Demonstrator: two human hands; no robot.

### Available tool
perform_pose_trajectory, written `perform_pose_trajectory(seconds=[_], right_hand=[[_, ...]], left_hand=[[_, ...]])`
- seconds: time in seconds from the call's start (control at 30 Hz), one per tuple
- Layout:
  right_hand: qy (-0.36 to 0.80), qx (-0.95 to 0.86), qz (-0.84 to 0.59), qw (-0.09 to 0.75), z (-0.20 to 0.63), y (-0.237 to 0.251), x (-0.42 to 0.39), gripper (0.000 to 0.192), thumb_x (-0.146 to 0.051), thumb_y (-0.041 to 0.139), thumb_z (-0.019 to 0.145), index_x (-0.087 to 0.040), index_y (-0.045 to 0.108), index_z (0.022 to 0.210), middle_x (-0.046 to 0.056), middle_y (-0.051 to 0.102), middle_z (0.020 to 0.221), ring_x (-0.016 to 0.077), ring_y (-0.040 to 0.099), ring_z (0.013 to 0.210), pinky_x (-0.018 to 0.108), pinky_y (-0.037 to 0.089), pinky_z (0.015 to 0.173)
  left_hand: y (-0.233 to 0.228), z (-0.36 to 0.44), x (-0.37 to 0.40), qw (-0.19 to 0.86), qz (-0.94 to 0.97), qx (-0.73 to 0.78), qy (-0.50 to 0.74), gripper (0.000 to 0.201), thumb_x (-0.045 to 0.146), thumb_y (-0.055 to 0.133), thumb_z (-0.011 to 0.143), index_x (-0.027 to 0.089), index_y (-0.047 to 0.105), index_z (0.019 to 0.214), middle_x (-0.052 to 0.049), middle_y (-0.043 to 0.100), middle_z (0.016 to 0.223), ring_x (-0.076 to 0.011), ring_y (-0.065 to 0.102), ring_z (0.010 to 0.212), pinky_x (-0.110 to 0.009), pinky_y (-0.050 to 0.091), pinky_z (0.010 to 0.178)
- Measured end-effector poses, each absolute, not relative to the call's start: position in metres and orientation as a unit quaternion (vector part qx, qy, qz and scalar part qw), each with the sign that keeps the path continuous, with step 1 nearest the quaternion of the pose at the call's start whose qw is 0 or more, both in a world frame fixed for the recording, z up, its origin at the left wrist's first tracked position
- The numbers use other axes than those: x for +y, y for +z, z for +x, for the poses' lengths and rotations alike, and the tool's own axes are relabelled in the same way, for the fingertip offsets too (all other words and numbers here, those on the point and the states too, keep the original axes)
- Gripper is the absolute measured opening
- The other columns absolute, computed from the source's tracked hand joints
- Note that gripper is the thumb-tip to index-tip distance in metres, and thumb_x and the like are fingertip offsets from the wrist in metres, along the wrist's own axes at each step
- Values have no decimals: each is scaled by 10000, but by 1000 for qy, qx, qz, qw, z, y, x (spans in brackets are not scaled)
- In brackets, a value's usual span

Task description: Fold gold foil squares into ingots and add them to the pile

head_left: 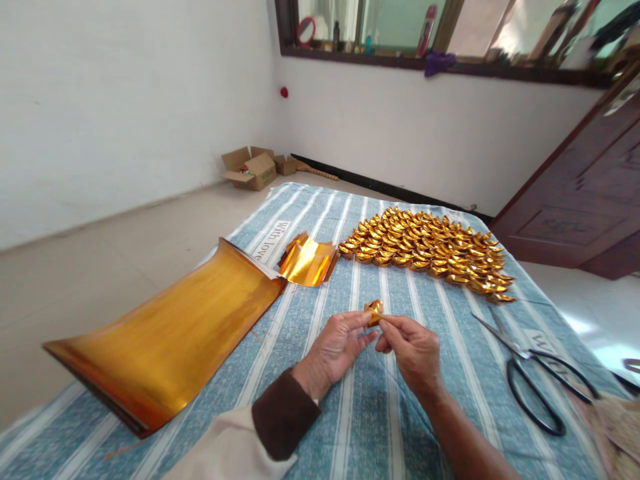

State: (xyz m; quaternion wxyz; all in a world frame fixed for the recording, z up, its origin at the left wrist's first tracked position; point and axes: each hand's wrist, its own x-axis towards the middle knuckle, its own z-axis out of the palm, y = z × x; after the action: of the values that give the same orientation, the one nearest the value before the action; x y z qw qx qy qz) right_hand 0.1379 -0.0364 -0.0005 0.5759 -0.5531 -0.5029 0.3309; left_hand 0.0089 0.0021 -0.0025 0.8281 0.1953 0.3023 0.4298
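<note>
1. The left hand (pixel 334 348) and the right hand (pixel 413 350) meet just below the middle of the view, fingertips pinching one small folded piece of gold foil paper (pixel 373 311) between them. Both hands are closed on it from opposite sides, the left from 9 o'clock and the right from 3 o'clock.
2. The folded piece is held just above the blue-and-white striped cloth (pixel 360 413) that covers the work surface.
3. At 12 to 1 o'clock from the hands lies a broad cluster of finished gold foil ingot shapes (pixel 430 250), laid close together in rows on the cloth.
4. At 11 o'clock, near the hands, sits a small curled stack of cut gold foil squares (pixel 307 261).
5. At 9 o'clock a large stack of gold foil sheets (pixel 170 337) lies on the cloth, its edges curling upward; its far corner touches the small stack.
6. At 3 to 4 o'clock, well apart from the right hand, a pair of black-handled metal scissors (pixel 533 373) lies flat, blades pointing toward the ingot cluster.
7. On the floor by the far wall, at 11 o'clock, stands an open brown cardboard box (pixel 250 168).
</note>
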Motion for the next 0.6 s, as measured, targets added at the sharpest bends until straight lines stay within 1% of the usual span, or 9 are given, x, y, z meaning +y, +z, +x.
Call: perform_pose_trajectory(seconds=[0.07, 0.13, 0.3, 0.5, 0.6], right_hand=[[319, -520, -549, 572, 138, -1, -36, 199, -342, 642, 801, -186, 759, 839, -25, 625, 488, 111, 568, 421, 216, 498, 448], [311, -539, -543, 564, 139, -3, -36, 191, -324, 640, 802, -191, 761, 867, -23, 642, 507, 115, 591, 435, 215, 506, 461], [287, -551, -546, 562, 139, -8, -36, 216, -308, 642, 805, -192, 747, 954, -25, 662, 521, 128, 619, 449, 229, 534, 492], [242, -578, -547, 556, 139, -7, -36, 198, -344, 618, 829, -209, 755, 875, -11, 684, 558, 139, 638, 458, 241, 548, 499], [225, -589, -547, 550, 140, -5, -36, 203, -347, 604, 843, -210, 752, 861, -8, 686, 560, 145, 652, 470, 238, 548, 499]], left_hand=[[-2, 8, 3, 837, 174, 297, 425, 156, 172, 761, 726, 112, 733, 868, -103, 702, 961, -202, 624, 921, -277, 468, 775], [-2, 8, 4, 840, 160, 297, 426, 177, 157, 741, 742, 98, 726, 909, -118, 698, 987, -205, 624, 934, -271, 476, 764], [-2, 8, 3, 838, 177, 287, 430, 172, 151, 757, 731, 103, 727, 894, -123, 695, 1026, -213, 616, 970, -269, 474, 774], [-4, 9, 3, 843, 198, 271, 421, 188, 185, 767, 730, 115, 726, 899, -114, 704, 965, -233, 618, 983, -275, 472, 773], [-3, 9, 4, 851, 164, 275, 417, 206, 173, 753, 738, 99, 719, 928, -118, 702, 957, -215, 628, 933, -276, 489, 758]])
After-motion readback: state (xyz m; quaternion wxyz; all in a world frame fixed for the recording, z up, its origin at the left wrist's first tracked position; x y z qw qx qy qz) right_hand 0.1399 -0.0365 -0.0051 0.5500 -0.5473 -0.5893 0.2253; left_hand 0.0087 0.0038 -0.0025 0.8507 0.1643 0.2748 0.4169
